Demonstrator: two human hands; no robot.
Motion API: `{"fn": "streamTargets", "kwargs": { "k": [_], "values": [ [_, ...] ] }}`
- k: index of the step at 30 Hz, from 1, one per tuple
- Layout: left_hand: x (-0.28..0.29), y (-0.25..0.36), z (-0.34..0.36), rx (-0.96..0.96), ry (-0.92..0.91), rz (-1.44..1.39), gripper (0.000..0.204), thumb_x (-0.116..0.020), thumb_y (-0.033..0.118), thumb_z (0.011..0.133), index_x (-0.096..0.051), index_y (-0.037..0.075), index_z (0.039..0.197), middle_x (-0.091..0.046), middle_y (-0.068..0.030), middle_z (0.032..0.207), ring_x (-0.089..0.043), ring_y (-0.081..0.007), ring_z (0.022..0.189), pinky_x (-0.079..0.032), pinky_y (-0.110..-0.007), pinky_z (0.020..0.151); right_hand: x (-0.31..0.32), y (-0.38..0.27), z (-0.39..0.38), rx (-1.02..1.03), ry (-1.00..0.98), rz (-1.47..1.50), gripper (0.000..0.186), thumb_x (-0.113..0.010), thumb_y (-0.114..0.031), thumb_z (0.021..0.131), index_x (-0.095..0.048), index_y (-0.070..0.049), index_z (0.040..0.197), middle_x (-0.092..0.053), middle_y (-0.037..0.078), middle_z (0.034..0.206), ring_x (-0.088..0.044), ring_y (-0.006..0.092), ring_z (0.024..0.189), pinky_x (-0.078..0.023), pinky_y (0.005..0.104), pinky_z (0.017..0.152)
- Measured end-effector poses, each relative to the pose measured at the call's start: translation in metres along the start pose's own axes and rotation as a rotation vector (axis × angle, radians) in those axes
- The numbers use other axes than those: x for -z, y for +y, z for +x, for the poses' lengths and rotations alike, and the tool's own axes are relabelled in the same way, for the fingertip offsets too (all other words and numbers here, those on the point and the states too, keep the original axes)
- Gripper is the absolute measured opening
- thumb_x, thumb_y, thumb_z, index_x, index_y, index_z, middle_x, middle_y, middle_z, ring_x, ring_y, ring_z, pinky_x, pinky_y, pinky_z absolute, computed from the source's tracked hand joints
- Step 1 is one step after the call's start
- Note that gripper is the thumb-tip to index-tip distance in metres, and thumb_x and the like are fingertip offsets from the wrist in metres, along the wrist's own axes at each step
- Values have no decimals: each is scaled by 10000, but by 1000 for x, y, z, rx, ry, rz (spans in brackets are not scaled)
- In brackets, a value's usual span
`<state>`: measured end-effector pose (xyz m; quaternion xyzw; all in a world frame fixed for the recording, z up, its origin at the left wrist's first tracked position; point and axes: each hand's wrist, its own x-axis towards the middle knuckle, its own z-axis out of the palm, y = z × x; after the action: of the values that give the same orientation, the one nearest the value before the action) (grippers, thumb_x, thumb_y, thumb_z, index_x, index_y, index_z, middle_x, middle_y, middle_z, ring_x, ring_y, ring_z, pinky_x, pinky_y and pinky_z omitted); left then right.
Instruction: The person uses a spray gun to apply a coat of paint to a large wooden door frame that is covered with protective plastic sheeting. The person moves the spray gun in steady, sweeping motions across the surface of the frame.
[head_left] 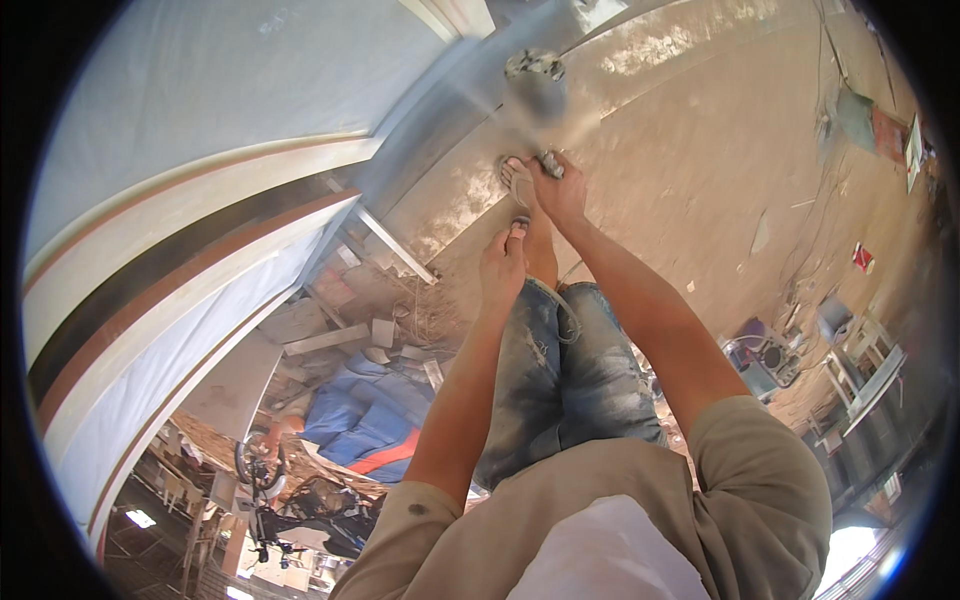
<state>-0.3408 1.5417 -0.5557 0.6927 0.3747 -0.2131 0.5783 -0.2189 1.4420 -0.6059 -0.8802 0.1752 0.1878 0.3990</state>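
My right hand (562, 188) is closed around the handle of a spray gun (538, 98), held out ahead of me over the ground. Its round grey cup has a pale, blotchy top and looks blurred. A faint pale streak, like mist, runs from the gun toward the blue-grey edge of a large panel (250, 90) at the left. Nearer my body, my left hand (503, 262) has its fingers curled together; what they hold, if anything, is hidden. A thin pale hose (570, 318) loops over my jeans below the hands.
More framed panels (200, 330) stand along the left. Wood offcuts (330, 335), a blue folded sheet (365, 410) and a bicycle-like wheel (260, 460) lie low left. Cables (825, 140) trail across the brown floor at right, near a machine (765, 355) and a wooden stand (870, 385).
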Motion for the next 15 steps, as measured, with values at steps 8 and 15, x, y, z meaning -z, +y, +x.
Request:
{"fn": "streamTargets", "kwargs": {
  "k": [8, 15],
  "values": [
    [-39, 6, 44, -162, -106, 53, 319, -485, 255, 1013, -659, 48, 1181, -620, -94, 655, -615, -214, 623, -476, -358, 639, 38, -17, 4, -74, -408, 353, 377, -712, -379, 918, -730, -14, 1009, -696, 51, 758, -614, 104, 701, -500, 320, 620],
    [-84, 72, 58, -154, -405, -36, 301, -479, 180, 1005, -635, 32, 1216, -621, -114, 678, -624, -240, 647, -471, -376, 651, 102, -39, 53, -178, -357, 437, 401, -686, -410, 945, -705, -10, 954, -667, 17, 777, -541, 92, 695, -459, 294, 615]
  ]
}}
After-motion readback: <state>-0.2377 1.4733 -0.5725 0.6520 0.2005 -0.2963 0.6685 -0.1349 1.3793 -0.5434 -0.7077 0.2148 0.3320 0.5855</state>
